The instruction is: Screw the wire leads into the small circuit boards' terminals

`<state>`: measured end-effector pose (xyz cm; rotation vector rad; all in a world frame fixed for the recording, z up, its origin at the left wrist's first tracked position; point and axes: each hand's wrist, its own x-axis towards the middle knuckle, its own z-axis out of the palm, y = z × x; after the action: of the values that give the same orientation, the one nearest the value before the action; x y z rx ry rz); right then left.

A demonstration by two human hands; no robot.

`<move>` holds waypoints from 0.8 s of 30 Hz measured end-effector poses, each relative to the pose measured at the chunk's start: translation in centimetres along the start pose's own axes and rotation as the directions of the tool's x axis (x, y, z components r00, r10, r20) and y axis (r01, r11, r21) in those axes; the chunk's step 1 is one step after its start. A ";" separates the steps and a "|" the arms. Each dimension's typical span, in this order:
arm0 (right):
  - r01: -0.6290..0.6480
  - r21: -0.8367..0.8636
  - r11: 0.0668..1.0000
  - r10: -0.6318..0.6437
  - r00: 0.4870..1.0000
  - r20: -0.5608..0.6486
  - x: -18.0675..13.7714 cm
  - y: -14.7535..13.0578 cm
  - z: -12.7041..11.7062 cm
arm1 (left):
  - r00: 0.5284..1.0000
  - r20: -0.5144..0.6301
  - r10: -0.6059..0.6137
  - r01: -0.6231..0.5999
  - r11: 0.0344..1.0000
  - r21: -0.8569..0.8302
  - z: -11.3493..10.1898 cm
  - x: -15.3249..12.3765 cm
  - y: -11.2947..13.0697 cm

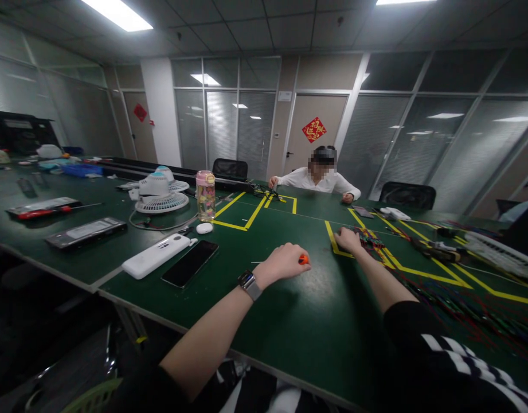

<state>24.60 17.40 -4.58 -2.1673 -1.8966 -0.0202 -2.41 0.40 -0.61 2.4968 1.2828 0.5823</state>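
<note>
My left hand [286, 265], with a watch on the wrist, is closed over the green table's near middle. A small orange-and-black end of a tool handle [304, 259] sticks out of its fist; the rest is hidden by the fingers. Farther to the right, my right hand [348, 238] is low over the table, at a yellow-tape corner. Its fingers look curled, and what they hold, if anything, is hidden. Just beside it lies a bundle of red and dark wires [370, 236] with small parts.
To the left are a black phone [190, 264], a white power bank [157, 256], a pink-lidded bottle [206, 196], white fans [161, 198] and a hard drive [86, 230]. More loose wires [465, 310] lie right. Across the table sits a person [309, 179] in white.
</note>
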 end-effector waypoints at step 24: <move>0.290 0.804 0.520 -0.402 0.913 -0.069 -23.3 -9.0 -0.1 | 0.930 -0.324 -0.171 -0.336 -0.043 -0.941 -2.3 0.4 2.3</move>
<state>12.40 -4.28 -6.99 -1.1631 -1.8357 0.7749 -1.65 -0.44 2.43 1.0805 0.2817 1.4103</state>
